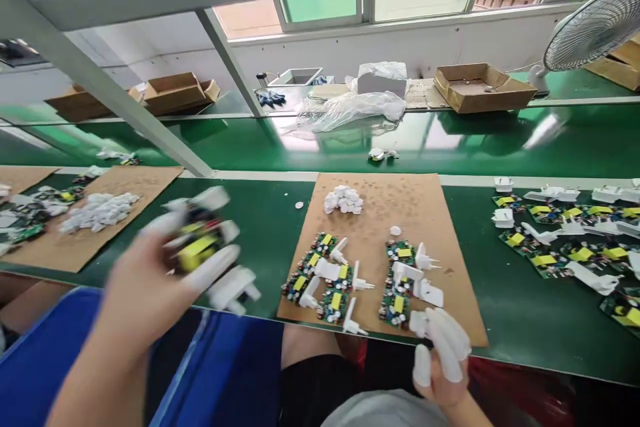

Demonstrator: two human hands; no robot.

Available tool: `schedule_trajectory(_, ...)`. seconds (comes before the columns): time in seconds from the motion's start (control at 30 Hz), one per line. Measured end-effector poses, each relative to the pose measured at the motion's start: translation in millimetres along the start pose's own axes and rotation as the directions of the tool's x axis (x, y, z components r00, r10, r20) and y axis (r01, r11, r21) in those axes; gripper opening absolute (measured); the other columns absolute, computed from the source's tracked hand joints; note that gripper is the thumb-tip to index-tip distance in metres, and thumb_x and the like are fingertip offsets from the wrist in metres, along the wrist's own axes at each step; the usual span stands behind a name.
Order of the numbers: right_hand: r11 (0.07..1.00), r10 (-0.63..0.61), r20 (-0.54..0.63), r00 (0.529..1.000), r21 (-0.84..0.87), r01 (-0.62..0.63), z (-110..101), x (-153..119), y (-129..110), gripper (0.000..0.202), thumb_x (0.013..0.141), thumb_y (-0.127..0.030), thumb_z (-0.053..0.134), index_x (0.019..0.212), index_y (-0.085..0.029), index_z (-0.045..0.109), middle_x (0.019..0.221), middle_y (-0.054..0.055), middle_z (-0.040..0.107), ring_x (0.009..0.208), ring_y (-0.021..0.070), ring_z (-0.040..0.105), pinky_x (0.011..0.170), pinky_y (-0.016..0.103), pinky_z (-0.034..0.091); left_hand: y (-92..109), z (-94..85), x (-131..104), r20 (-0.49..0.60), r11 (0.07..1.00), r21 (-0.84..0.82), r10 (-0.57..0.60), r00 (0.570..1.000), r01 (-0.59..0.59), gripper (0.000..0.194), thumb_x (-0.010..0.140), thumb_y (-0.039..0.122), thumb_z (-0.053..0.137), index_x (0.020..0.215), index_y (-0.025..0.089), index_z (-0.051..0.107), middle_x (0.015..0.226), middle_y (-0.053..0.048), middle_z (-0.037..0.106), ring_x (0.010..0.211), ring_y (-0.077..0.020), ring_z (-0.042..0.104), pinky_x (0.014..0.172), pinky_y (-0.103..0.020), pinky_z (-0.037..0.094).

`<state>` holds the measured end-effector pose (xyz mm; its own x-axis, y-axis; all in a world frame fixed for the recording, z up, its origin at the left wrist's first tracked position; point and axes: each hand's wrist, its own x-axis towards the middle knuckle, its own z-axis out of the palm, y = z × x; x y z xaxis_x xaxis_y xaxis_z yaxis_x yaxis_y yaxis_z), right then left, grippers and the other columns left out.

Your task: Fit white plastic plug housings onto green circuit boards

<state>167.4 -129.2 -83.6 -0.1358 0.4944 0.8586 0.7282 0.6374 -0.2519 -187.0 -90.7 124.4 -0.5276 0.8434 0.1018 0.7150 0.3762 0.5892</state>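
My left hand (160,267), blurred by motion, is wrapped round a bunch of circuit boards (200,247) with yellow-taped parts and white plug pieces. It is raised over the bench's front edge, left of the cardboard sheet (415,200). White finger covers show on both hands. At the sheet's front right corner, my right hand (445,353) has its thumb apart from its fingers, and I see nothing held in it. Its fingertips are close to a group of circuit boards (399,303) with white plug pieces (429,293). Another such group of boards (333,303) lies to the left.
A pile of small white parts (343,200) sits on the sheet's far side. Many wired boards (545,260) line the green bench at right. At left are more boards and another white pile (100,211). A blue bin (225,367) stands below the edge. A slanting frame post (135,107) crosses left.
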Motion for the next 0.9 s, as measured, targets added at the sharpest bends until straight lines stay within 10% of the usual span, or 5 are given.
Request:
schedule_trajectory(0.07,0.993,-0.016,-0.046,0.999,0.118,0.021,-3,0,2,0.052,0.083,-0.005,0.05,0.134,-0.012,0.053,0.12,0.013,0.066,0.106,0.024,0.065,0.085,0.039,0.061,67,46.6,14,0.121,0.988,-0.049,0.153,0.981,-0.148,0.073,0.06,0.059,0.075,0.123,0.025,0.059,0.112,-0.006,0.075,0.102,-0.0322,0.072,0.088,-0.044,0.06)
schedule_trajectory(0.2,0.974,-0.048,-0.085,0.995,0.215,0.065,-3,-1,5,0.047,0.082,-0.003,0.048,0.127,-0.011,0.058,0.132,0.016,0.061,0.117,0.0245,0.061,0.086,0.039,0.062,174,155.8,37,0.486,0.86,0.204,0.326,0.811,-0.467,0.06,0.074,0.061,0.064,0.117,0.019,0.062,0.115,-0.011,0.074,0.104,-0.0315,0.07,0.087,-0.038,0.056)
schedule_trajectory(0.37,0.968,-0.134,-0.151,0.979,0.194,0.162,3,-3,5,0.034,0.084,-0.004,0.048,0.113,-0.008,0.065,0.132,0.018,0.061,0.124,0.0248,0.058,0.093,0.037,0.06,231,244.6,43,0.66,0.725,0.294,0.318,0.681,-0.623,0.041,0.073,0.047,0.072,0.098,0.016,0.069,0.107,-0.014,0.075,0.097,-0.0306,0.071,0.078,-0.031,0.052)
schedule_trajectory(0.63,0.99,-0.087,-0.18,0.98,0.098,0.105,13,-3,0,0.051,0.088,-0.005,0.048,0.138,-0.012,0.055,0.121,0.015,0.07,0.119,0.0253,0.064,0.09,0.039,0.062,212,243.6,41,0.657,0.744,0.187,0.391,0.645,-0.642,0.028,0.084,0.04,0.069,0.091,0.013,0.069,0.092,-0.01,0.072,0.087,-0.0247,0.069,0.076,-0.033,0.053)
schedule_trajectory(0.9,0.96,0.184,0.023,0.983,0.211,-0.185,-16,44,-5,0.043,0.094,-0.014,0.049,0.136,-0.022,0.057,0.121,0.013,0.07,0.114,0.0259,0.067,0.095,0.044,0.057,187,227.4,39,0.618,0.816,-0.074,0.488,0.616,-0.573,0.035,0.095,0.039,0.06,0.123,0.018,0.063,0.128,-0.009,0.063,0.109,-0.0257,0.064,0.092,-0.044,0.056)
